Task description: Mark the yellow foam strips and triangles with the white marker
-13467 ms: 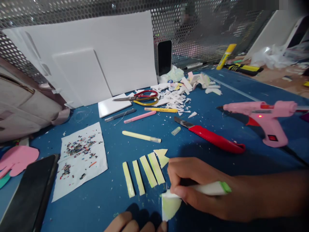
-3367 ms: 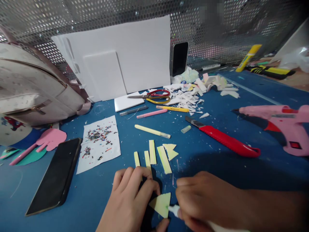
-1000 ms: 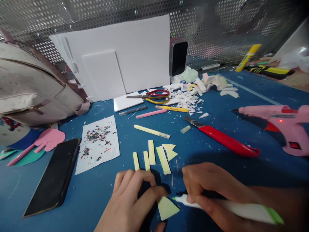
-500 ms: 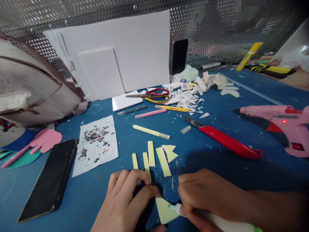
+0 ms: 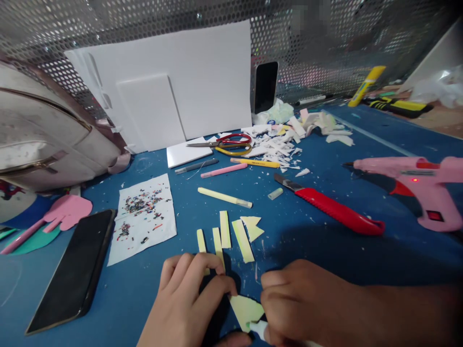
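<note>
My right hand is closed round a white marker. The marker's green tip touches the lower edge of a pale yellow-green triangular piece on the blue table. With curled fingers, my left hand pins this piece at its upper left corner, its thumb low near the bottom edge of the view. Just beyond the left fingers lie several narrow yellow-green strips and a notched scrap. Part of the marker's body is hidden by the right hand.
A red utility knife and pink glue gun lie to the right. Scissors, pens and white scraps are farther back. At left are a phone, a paper with crumbs and a bag.
My right hand has moved the marker tip down and slightly left, from the piece's right side to its lower edge. The piece appears slightly turned. My left hand stays nearly in place.
</note>
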A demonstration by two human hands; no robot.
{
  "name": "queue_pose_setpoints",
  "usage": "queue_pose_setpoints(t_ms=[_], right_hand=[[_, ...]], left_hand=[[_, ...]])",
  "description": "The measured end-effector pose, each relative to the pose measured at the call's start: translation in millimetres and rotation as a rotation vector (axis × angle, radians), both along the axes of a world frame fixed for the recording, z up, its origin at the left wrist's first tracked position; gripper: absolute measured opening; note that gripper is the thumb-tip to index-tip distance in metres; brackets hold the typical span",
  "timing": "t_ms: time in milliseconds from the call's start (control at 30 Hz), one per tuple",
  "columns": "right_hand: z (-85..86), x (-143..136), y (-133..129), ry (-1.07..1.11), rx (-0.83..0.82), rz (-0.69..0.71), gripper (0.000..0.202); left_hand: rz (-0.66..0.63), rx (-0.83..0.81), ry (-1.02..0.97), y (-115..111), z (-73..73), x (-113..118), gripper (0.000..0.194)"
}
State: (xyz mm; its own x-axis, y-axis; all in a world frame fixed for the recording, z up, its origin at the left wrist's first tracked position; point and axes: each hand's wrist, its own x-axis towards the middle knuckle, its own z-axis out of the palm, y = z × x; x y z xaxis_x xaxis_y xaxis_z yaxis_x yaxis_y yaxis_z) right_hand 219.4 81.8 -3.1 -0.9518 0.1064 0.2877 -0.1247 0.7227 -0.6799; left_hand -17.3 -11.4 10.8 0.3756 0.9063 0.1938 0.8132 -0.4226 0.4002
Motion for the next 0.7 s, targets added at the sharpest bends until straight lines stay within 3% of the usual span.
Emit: queue_pose_setpoints(t_ms=[400,533,700], right_hand=[[-1.3,-1,-2,0.035,0.028,-0.002,0.017],[1.2,1,-4,0.050,0.053,-0.151,0.012],[22.0,6,-6,-0.091,-0.047,-0.311,0.016]], left_hand=[[0.016,0.016,-0.024,-1,-1.0,0,0.032],[0.015,0.000,-0.029,-2,-1.5,0,0.033],[0.030,-0.007,-0.034,-2,-5.0,-2,0.039]])
